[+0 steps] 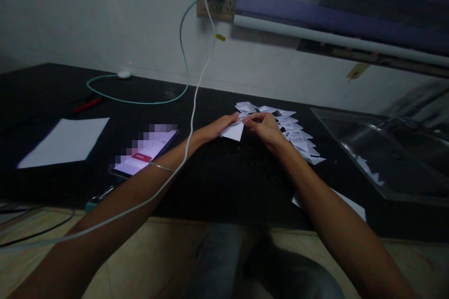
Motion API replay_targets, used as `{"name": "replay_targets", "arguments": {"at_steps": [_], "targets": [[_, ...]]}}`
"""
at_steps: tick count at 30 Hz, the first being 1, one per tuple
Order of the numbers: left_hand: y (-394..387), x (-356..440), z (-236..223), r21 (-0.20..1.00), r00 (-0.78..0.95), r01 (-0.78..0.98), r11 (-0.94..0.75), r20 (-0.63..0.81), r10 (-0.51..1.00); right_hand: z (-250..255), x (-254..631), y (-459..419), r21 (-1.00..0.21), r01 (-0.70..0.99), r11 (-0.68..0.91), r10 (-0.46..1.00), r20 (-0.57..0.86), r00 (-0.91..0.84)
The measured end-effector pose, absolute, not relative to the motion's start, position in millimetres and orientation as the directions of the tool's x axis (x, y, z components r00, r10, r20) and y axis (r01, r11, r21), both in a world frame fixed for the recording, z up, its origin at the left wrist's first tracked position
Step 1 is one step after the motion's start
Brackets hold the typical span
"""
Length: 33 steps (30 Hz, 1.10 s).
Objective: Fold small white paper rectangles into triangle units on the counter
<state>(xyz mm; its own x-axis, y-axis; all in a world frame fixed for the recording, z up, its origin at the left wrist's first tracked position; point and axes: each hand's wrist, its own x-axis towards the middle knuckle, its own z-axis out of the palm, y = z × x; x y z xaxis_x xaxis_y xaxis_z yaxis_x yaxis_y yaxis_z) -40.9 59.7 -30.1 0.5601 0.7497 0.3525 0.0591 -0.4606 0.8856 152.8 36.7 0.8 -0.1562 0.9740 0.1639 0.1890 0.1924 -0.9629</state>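
A small white folded paper (233,132) is held between both hands above the black countertop. Its left side is gripped by my left hand (224,124), with the fingertips partly hidden. My right hand (264,127) pinches the upper right edge of the same paper. Just behind and to the right of my hands lies a curved row of folded white paper pieces (296,134), overlapping one another. Part of that row is hidden by my right hand.
A lit phone (147,152) and white paper sheets (66,142) lie to the left. Another sheet (351,205) sits under my right forearm. A white cable (192,112) hangs across my left arm from the wall socket (217,2). A metal sink (396,159) is at right.
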Motion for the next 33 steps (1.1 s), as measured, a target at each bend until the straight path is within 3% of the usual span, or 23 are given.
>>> {"name": "replay_targets", "arguments": {"at_steps": [6,10,15,23,33], "targets": [[56.2,-35.9,-21.8,0.885,0.504,0.143,-0.443,0.32,0.802,-5.7,150.9,42.7,-0.977,0.085,0.197,0.98,0.2,0.021],[57.9,-33.1,-26.3,0.852,0.38,0.218,-0.476,0.375,0.846,-9.2,148.4,43.8,-0.894,0.161,0.419,0.888,0.44,0.133],[57.4,-32.3,-27.3,0.791,0.271,0.317,-0.524,0.454,0.849,-15.4,138.9,36.1,-0.733,0.295,0.613,0.752,0.656,0.067],[49.1,-29.9,-22.6,0.741,0.268,0.398,-0.54,0.469,0.841,-20.6,136.5,34.6,-0.694,0.41,0.592,0.729,0.678,0.096],[45.9,-33.2,-22.6,0.617,0.37,0.47,-0.631,0.511,0.776,-20.9,136.4,33.4,-0.754,0.368,0.543,0.809,0.588,0.01]]}}
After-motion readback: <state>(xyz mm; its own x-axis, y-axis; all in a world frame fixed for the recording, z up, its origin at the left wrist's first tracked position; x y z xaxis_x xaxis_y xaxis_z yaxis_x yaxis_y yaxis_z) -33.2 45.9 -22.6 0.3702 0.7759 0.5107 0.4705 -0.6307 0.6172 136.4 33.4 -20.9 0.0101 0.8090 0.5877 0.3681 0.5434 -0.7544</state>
